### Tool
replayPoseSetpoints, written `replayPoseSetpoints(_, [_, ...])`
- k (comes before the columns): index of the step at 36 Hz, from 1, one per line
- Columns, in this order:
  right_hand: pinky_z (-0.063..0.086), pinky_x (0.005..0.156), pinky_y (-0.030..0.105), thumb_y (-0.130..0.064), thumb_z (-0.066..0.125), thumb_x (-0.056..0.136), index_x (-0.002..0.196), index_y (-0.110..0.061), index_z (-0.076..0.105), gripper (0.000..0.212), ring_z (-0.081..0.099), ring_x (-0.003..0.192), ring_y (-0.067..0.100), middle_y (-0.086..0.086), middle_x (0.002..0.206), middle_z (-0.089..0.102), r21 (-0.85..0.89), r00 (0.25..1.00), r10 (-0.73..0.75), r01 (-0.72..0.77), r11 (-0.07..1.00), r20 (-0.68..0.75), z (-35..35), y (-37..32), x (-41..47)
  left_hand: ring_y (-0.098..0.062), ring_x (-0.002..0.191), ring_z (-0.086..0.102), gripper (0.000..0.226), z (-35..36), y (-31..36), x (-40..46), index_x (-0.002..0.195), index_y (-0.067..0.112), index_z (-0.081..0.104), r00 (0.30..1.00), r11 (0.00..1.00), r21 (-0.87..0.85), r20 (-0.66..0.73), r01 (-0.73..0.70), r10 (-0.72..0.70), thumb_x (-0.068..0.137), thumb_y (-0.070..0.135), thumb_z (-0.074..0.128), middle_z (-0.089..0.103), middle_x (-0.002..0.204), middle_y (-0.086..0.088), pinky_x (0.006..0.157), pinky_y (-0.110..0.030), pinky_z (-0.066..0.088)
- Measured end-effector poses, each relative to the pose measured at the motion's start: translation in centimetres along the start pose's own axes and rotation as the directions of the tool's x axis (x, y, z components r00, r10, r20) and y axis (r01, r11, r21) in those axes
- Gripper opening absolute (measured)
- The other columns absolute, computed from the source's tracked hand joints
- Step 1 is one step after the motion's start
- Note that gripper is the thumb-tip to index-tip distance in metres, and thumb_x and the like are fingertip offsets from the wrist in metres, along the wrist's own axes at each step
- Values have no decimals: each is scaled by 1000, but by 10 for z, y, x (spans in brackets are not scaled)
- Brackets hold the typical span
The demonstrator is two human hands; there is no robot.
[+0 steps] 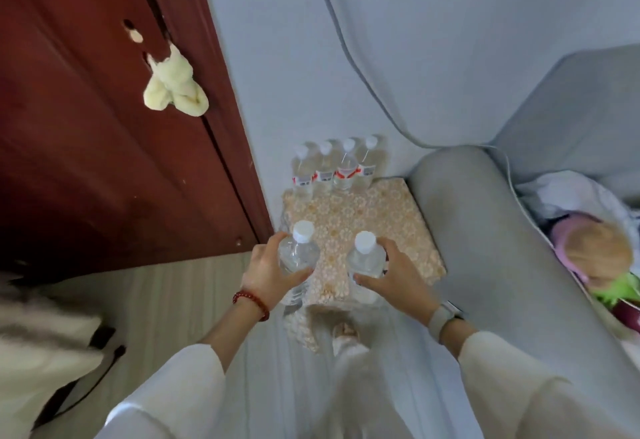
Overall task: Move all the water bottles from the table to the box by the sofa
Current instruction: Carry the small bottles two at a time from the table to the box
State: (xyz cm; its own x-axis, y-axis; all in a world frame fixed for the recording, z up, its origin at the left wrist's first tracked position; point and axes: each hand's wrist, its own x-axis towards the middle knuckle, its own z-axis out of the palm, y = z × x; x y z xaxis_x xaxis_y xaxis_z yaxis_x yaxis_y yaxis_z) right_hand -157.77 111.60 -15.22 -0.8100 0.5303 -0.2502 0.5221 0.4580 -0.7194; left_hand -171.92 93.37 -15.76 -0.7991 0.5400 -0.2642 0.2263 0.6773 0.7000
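While four clear, white-capped water bottles (pixel 334 170) are standing upright in a row along the far edge of the floral-covered box (pixel 360 227), the left hand (pixel 268 276) is grasping one clear bottle (pixel 298 253) over the box's near left corner. The right hand (pixel 398 276) is grasping a second bottle (pixel 366 260) near the front edge. Bare patterned surface is lying between the row and the held pair. A grey sofa arm (pixel 485 230) is touching the box's right side; a red-brown door (pixel 86 127) is standing on the left.
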Motion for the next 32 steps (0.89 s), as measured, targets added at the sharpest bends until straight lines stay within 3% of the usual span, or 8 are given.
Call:
replayPoseSetpoints(2, [53, 85, 40, -34, 77, 71, 129, -16, 37, 72, 57, 104, 26, 7, 119, 56, 4, 999, 3, -3, 1000, 53, 0, 14, 46, -18, 107, 43, 82, 15, -2, 41, 133, 23, 34, 999, 999, -24, -24, 34, -35, 66, 44, 76, 48, 123, -7, 87, -26, 38])
replayPoseSetpoints(6, [51, 87, 35, -29, 78, 69, 125, -21, 38, 69, 53, 106, 20, 0, 116, 52, 75, 990, 17, -28, 997, 137, 6, 39, 129, -24, 112, 45, 78, 39, -4, 112, 133, 20, 36, 994, 993, -54, -31, 104, -106, 68, 32, 78, 48, 114, -2, 89, -29, 41])
replayPoseSetpoints(9, [46, 95, 38, -25, 76, 72, 119, -29, 37, 61, 46, 111, 16, -6, 116, 44, 109, 979, -61, 40, 993, 196, 14, 48, 177, -26, 115, 45, 70, 51, -6, 152, 130, 16, 41, 996, 995, -49, -17, 88, -89, 69, 17, 77, 40, 106, 5, 91, -26, 38])
replayPoseSetpoints(14, [45, 99, 43, -20, 74, 75, 128, -23, 35, 66, 33, 120, 15, -2, 122, 29, 113, 950, -119, 89, 990, 288, 30, 60, 237, -17, 105, 45, 56, 62, -14, 204, 119, 5, 52, 999, 999, -31, -40, 21, -22, 69, 7, 76, 58, 114, -10, 92, -23, 31])
replayPoseSetpoints(19, [45, 101, 39, -19, 71, 77, 134, -24, 32, 69, 38, 120, 14, 4, 132, 32, 113, 947, -127, 97, 989, 294, 48, 65, 275, -24, 125, 42, 72, 70, -32, 241, 130, 10, 46, 1000, 1000, 4, -25, -16, 16, 66, 8, 79, 51, 131, -8, 104, -28, 31])
replayPoseSetpoints(25, [34, 102, 26, -16, 67, 80, 135, -31, 30, 68, 37, 126, 12, -1, 138, 36, 163, 942, -134, 87, 983, 307, 52, 60, 299, -18, 114, 42, 70, 74, -31, 260, 129, 13, 49, 998, 996, -84, -58, -12, 7, 66, -4, 75, 37, 123, -9, 103, -25, 35])
replayPoseSetpoints(29, [23, 108, 27, -9, 62, 84, 140, -26, 25, 69, 27, 128, 5, -6, 141, 32, 189, 934, -134, 74, 979, 331, 50, 55, 306, -15, 112, 41, 72, 75, -32, 266, 131, 19, 47, 998, 992, -122, -51, 25, -31, 68, -4, 74, 34, 122, -2, 100, -25, 41])
replayPoseSetpoints(32, [23, 110, 29, -7, 62, 83, 139, -25, 27, 68, 26, 128, 5, -5, 142, 32, 215, 938, -126, 57, 975, 322, 51, 53, 309, -15, 115, 41, 73, 77, -33, 265, 132, 22, 45, 996, 987, -150, -48, 65, -73, 70, -4, 73, 38, 129, -8, 97, -15, 32])
